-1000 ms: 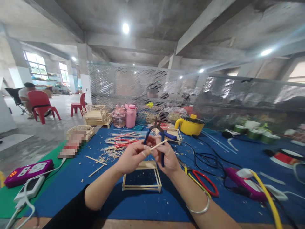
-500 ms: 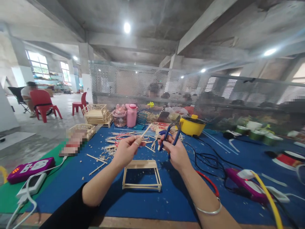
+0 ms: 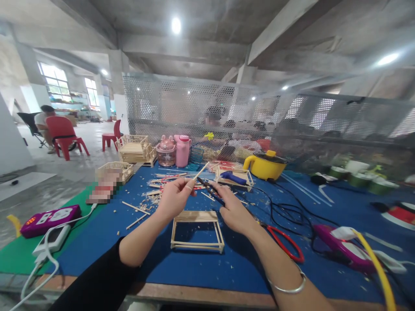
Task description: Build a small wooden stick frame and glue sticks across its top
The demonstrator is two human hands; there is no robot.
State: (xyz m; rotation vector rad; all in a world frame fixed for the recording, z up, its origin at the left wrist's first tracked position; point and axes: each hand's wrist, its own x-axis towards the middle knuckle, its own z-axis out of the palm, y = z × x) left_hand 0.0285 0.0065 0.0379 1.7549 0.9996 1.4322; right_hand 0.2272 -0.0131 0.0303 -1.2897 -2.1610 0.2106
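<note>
My left hand (image 3: 175, 198) is closed in a pinch on a thin wooden stick (image 3: 201, 171) that points up and to the right. My right hand (image 3: 234, 212) grips dark pliers (image 3: 210, 190) with blue handles, held low with the jaws pointing left toward the stick's lower end. Just below both hands, a small rectangular frame of wooden sticks (image 3: 196, 246) stands on the blue mat (image 3: 201, 270). A silver bangle (image 3: 288, 287) is on my right wrist.
Loose sticks and shavings (image 3: 152, 203) litter the mat behind the frame. A blue-handled tool (image 3: 233, 177), a yellow pot (image 3: 266, 165), a pink bottle (image 3: 182, 150), red-handled cutters (image 3: 285, 246) and black cables (image 3: 282, 207) lie around. A purple power strip (image 3: 48, 218) sits left. People sit behind a mesh screen (image 3: 194, 103).
My right hand has dropped from chest height toward the mat, bringing the pliers down and flat. The left hand with the stick has stayed nearly in place.
</note>
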